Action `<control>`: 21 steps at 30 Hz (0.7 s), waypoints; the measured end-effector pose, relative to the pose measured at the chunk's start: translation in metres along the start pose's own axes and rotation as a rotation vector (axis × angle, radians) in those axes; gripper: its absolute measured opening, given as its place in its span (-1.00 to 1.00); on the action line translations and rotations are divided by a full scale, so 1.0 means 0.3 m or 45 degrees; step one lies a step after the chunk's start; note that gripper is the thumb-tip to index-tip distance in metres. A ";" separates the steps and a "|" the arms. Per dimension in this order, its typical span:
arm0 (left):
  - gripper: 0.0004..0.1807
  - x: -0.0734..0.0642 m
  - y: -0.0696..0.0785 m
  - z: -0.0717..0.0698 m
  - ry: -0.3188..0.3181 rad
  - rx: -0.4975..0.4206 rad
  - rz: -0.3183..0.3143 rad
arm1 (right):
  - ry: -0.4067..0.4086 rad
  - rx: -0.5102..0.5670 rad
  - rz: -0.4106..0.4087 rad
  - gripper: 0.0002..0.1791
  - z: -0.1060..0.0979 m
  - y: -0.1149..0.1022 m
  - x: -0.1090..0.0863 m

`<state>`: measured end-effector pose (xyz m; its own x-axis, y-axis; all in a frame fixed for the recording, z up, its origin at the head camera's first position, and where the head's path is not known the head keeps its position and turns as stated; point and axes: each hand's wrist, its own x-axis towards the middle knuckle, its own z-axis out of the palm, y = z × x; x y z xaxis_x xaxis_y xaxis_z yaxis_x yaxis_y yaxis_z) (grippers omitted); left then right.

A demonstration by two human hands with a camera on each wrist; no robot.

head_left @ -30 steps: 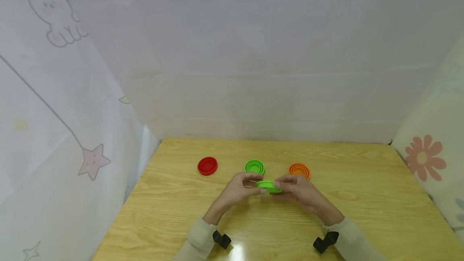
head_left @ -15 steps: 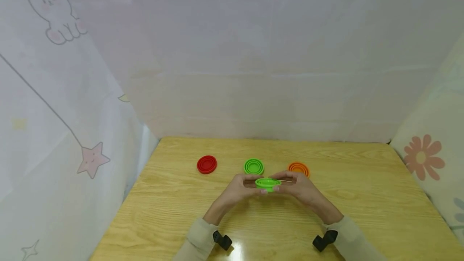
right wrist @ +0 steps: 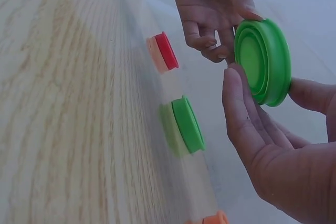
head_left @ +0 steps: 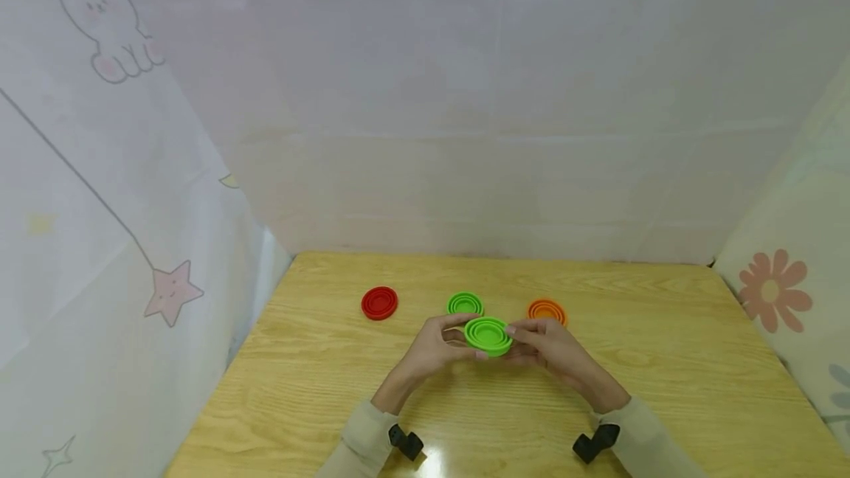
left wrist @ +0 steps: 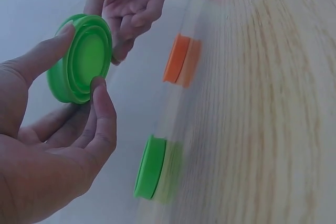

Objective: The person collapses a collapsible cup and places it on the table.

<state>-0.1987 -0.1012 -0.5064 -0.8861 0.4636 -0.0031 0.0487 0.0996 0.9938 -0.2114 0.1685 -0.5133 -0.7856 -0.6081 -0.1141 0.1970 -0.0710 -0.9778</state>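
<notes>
Between both hands, above the table, is a bright green collapsible cup (head_left: pixel 488 336), folded flat into concentric rings. Its ringed face tilts up toward the head camera. The left hand (head_left: pixel 430 345) pinches its left edge, thumb at the near side and fingers at the far side. On the opposite edge the right hand (head_left: pixel 554 351) holds the rim between thumb and fingers, as the right wrist view also shows. A second green folded cup (head_left: pixel 465 304) lies flat just beyond the hands, its front edge partly covered by the left fingers. An orange folded cup (head_left: pixel 547 310) lies behind the right hand.
A red folded cup (head_left: pixel 380 303) lies at the left of the row on the wooden table (head_left: pixel 299 389). Pale printed cloth (head_left: pixel 425 109) hangs behind the table and along both sides. Each wrist wears a small black camera (head_left: pixel 406 442).
The held green cup has turned from nearly edge-on to ringed face up toward the head camera. The right fingers have shifted along its rim. The cups on the table have stayed put.
</notes>
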 end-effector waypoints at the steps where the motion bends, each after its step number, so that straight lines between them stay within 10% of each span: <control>1: -0.25 0.001 0.000 0.000 0.001 0.011 -0.001 | -0.006 0.008 -0.003 -0.50 0.000 0.001 -0.001; 21: -0.37 0.000 -0.011 0.011 0.039 -0.042 -0.124 | 0.077 0.038 0.039 -0.36 -0.003 0.000 -0.026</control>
<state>-0.1972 -0.0988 -0.5101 -0.8994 0.4261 -0.0973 -0.0535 0.1136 0.9921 -0.2057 0.1739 -0.5125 -0.8128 -0.5615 -0.1551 0.2379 -0.0770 -0.9682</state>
